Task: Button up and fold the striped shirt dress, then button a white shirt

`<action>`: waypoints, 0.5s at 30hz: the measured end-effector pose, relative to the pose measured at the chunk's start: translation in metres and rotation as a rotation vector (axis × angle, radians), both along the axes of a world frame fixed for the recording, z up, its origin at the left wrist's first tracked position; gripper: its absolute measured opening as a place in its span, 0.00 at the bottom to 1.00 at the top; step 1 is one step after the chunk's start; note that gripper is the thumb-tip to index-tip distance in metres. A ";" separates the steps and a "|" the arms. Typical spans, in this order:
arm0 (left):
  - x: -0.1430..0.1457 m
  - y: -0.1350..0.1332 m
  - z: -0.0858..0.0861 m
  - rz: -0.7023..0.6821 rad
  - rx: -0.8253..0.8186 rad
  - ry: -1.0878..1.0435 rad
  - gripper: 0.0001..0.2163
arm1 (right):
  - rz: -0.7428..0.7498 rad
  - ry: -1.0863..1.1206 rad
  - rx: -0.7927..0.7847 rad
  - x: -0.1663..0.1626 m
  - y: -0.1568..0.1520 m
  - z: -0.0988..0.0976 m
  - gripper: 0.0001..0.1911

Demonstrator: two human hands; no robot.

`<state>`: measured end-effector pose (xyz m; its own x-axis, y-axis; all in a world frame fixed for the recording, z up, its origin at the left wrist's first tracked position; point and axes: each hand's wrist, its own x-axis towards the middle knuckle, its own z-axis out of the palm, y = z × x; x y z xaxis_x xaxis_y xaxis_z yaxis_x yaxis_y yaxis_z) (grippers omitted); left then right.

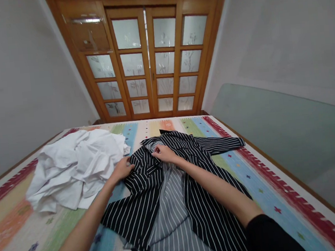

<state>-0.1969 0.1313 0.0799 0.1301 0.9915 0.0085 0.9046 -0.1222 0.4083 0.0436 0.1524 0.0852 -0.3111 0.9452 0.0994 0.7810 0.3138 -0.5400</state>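
A black shirt with white stripes (217,180) lies spread on the patterned cloth, its front open so the greyer inside shows down the middle. One sleeve stretches out to the right; the left side is bunched near the shoulder. My left hand (123,168) is closed on the fabric at that bunched left edge. Near the collar, my right hand (163,153) pinches the shirt's front edge, its forearm crossing over the right half of the shirt. The fingertips of both hands are partly hidden by cloth.
A crumpled heap of white cloth (79,165) lies to the left, close to my left hand. Beneath everything is a colourful striped cloth (257,195). Wooden doors with glass panes (149,60) stand beyond the far edge, and a pale green panel (286,126) lines the right wall.
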 end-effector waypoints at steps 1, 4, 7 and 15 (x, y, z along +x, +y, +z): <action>-0.004 0.004 -0.004 0.022 -0.004 -0.055 0.22 | -0.026 -0.032 0.014 -0.009 0.008 -0.004 0.15; -0.005 0.015 -0.012 0.116 -0.050 -0.212 0.24 | -0.115 -0.173 0.066 -0.032 0.024 -0.011 0.22; -0.002 0.024 -0.012 0.103 -0.148 -0.311 0.16 | -0.168 -0.271 0.073 -0.044 0.034 -0.014 0.14; -0.001 0.041 0.017 -0.022 -0.244 -0.641 0.13 | -0.380 -0.269 0.079 0.003 0.059 -0.012 0.18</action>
